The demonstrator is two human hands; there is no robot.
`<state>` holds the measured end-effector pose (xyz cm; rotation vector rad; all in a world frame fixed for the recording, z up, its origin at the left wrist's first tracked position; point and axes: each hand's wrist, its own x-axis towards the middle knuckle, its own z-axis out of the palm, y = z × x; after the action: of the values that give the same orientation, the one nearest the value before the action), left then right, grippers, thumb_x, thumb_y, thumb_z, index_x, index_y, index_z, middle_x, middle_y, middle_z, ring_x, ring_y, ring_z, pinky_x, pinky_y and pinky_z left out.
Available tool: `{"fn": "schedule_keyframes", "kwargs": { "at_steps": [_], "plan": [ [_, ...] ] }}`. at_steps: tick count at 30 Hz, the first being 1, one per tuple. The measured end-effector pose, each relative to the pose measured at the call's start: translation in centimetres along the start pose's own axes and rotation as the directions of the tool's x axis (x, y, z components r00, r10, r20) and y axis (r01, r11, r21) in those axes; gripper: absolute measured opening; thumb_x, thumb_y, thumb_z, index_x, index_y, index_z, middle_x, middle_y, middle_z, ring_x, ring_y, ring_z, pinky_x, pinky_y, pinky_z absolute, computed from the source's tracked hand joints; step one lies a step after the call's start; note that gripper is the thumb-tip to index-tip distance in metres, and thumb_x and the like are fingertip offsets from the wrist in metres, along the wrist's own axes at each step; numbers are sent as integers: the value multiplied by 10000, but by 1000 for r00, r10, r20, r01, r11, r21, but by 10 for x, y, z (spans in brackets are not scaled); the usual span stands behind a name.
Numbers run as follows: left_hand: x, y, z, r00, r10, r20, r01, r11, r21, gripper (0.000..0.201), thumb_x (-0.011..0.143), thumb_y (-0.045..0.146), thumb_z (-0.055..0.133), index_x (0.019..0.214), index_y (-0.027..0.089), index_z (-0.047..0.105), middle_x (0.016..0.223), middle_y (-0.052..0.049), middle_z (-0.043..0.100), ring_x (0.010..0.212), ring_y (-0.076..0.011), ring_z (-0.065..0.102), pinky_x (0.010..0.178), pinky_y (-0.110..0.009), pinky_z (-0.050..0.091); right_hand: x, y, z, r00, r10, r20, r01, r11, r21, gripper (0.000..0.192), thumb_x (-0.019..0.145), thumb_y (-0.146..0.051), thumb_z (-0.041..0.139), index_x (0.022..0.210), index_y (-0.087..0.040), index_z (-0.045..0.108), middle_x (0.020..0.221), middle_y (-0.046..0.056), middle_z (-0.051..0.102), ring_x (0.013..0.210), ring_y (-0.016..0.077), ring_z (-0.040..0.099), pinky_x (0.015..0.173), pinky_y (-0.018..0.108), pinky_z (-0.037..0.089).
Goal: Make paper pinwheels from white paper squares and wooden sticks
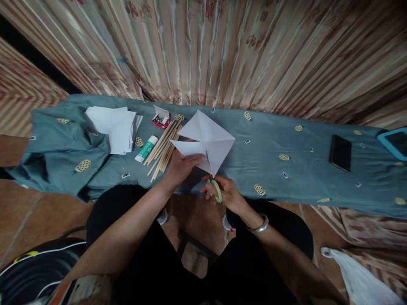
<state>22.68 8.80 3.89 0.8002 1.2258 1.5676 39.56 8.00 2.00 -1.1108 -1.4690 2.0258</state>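
A white square of paper [218, 135] is held over the near part of the cloth-covered table, turned so that its corners point outward. A slit runs into it from the left corner. My left hand [183, 164] grips its left side, thumb on top and the other fingers mostly hidden beneath. In my right hand [228, 192] are scissors with light green handles [217, 191]. Their blades reach into the paper from its near corner, pointing away from me. Just left of the paper lie several thin wooden sticks [162, 148].
A green and white glue stick [146, 148] lies beside the sticks. Behind it stands an open red box of small metal pieces [160, 117]. White paper sheets [114, 127] are stacked left. A black phone [340, 152] and a blue-framed device [394, 143] rest right. Curtains [203, 51] hang behind.
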Motion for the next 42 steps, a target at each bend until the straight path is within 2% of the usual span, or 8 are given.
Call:
{"fn": "schedule_keyframes", "kwargs": {
  "at_steps": [4,9,12,15,20,27,35,42],
  "plan": [
    [6,8,-11,998,22,-58,-24,999,-41,304,569,204,804,836,155,668,847,-20,724,766,-177,671,779,-321,527,-11,0,-12,994,55,95,-47,995,-85,383,727,-440,764,980,-178,649,740,13,679,571,100,607,417,160,450],
    [10,17,-30,990,-14,-143,13,1000,-13,230,574,200,799,757,148,670,813,-24,712,757,-152,659,789,-307,547,-32,-14,-60,964,150,220,-113,978,-173,340,714,-420,783,912,-168,669,693,8,685,541,90,582,463,184,445],
    [6,16,-36,991,-31,-133,34,999,16,288,536,192,822,783,151,679,828,-30,720,793,-180,668,803,-337,552,-36,-23,-89,997,77,-13,-78,987,-144,356,701,-447,785,896,-169,679,698,16,700,534,94,571,465,200,432],
    [-1,9,-34,996,-74,-54,77,995,62,361,490,196,849,813,148,695,848,-47,736,835,-228,680,827,-384,548,-29,-27,-101,936,-96,-338,76,995,-71,440,644,-493,810,928,-190,667,774,35,726,541,100,574,434,200,391],
    [-14,-9,-25,977,-186,101,161,964,213,380,506,240,849,855,156,726,872,-73,764,810,-263,693,767,-394,564,-11,-31,-88,907,-188,-378,210,978,17,518,593,-600,790,910,-208,670,757,21,702,619,134,608,512,239,455],
    [-18,-12,-19,953,-265,145,219,937,271,322,543,270,840,825,154,736,841,-88,763,785,-277,698,723,-372,555,1,-27,-61,942,-69,-328,100,992,78,417,449,-359,897,741,-203,643,601,-64,625,524,99,524,494,225,413],
    [-21,2,-12,897,-321,303,397,887,-236,460,661,476,776,993,164,710,1020,-111,743,1008,-288,674,878,-401,534,13,-26,-59,813,-162,-559,323,924,203,347,528,-347,860,758,-213,637,737,-38,695,632,130,595,651,276,495],
    [-36,0,10,872,-343,350,443,856,-266,440,688,377,794,1069,212,649,1152,-86,700,1118,-274,634,950,-404,511,31,-28,-40,793,-165,-586,381,886,266,351,518,-328,846,741,-215,601,773,-23,689,673,134,598,679,292,513]
  ]
}}
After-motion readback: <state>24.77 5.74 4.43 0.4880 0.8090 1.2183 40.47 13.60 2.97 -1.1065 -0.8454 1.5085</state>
